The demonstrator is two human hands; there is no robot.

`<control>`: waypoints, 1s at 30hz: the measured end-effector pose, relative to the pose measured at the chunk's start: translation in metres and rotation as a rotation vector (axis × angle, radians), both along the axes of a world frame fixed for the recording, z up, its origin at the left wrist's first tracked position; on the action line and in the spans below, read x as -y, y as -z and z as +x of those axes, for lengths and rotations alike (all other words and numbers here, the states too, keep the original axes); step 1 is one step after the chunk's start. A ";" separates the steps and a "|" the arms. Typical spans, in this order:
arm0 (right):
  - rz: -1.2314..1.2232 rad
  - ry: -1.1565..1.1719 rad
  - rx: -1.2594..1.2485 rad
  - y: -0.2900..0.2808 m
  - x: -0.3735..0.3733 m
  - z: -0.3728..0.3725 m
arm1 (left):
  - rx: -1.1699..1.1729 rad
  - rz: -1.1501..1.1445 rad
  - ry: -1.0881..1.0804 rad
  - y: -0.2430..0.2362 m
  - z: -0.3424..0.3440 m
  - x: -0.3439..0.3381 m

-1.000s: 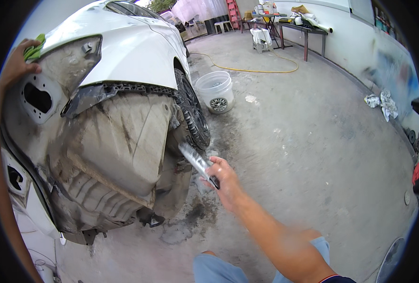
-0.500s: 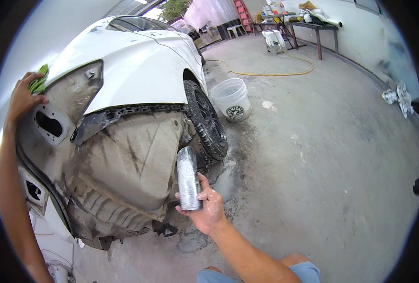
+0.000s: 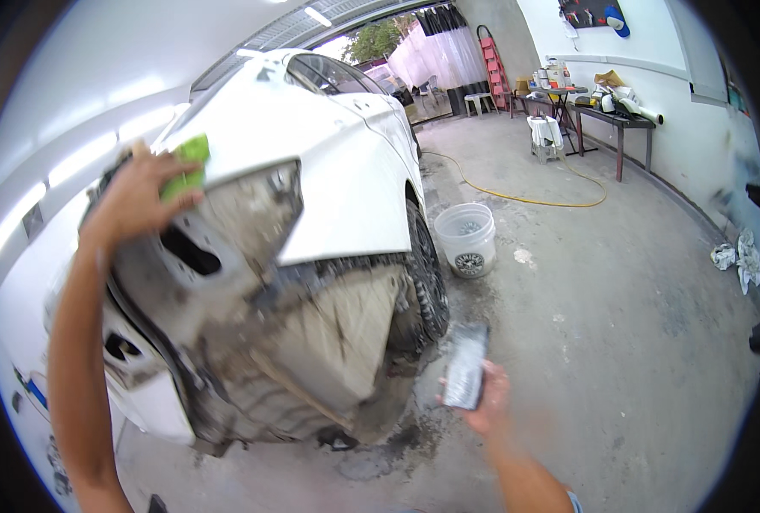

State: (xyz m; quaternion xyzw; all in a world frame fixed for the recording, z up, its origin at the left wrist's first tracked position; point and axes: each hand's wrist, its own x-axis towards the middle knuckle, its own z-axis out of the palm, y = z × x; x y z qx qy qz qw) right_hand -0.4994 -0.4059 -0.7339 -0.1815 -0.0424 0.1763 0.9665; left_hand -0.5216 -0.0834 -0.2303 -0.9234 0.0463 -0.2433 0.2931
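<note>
My left hand (image 3: 144,195), slightly blurred, is closed on a green cloth (image 3: 192,167) at the upper rear edge of the white car (image 3: 350,188). Its fingers and the cloth lie just above an oval hole in the bare metal panel (image 3: 243,201). Low on the right, my right hand (image 3: 493,403) grips a flat grey sanding block (image 3: 467,366) by its side and lower end. The broad, shiny, scratched-looking face of the block is turned toward me. It is held above the floor, apart from the car, below the rear wheel (image 3: 428,278).
The car's rear bumper is off, and its underbody shows. Beside the wheel stands a translucent bucket (image 3: 467,244). Across the floor curves a yellow hose (image 3: 525,200). Tables with supplies (image 3: 615,116), a white-draped stool (image 3: 545,137) and a red ladder (image 3: 495,68) stand farther back.
The view has turned left and up, so the car sits farther right in it. My right hand has moved the sanding block rightward, away from the car. The cloth stays near the same panel edge.
</note>
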 end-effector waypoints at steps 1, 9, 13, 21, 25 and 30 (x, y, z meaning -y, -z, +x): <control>0.003 0.064 0.016 -0.010 0.007 -0.001 | -0.037 -0.039 0.083 -0.007 -0.001 -0.002; -0.156 0.297 -0.507 -0.102 0.025 -0.047 | -0.435 -0.216 0.291 -0.060 0.055 -0.013; -0.092 0.114 -0.557 -0.138 0.015 -0.067 | -0.452 -0.299 0.366 -0.061 0.127 -0.007; -0.299 0.081 -0.757 -0.173 0.031 -0.037 | -0.472 -0.117 0.307 -0.034 0.312 0.019; -0.411 0.052 -0.723 -0.177 0.064 0.007 | -0.290 -0.018 0.099 -0.025 0.408 0.042; -0.428 -0.053 -0.755 -0.175 0.108 0.067 | -0.538 0.350 -0.286 -0.018 0.471 0.071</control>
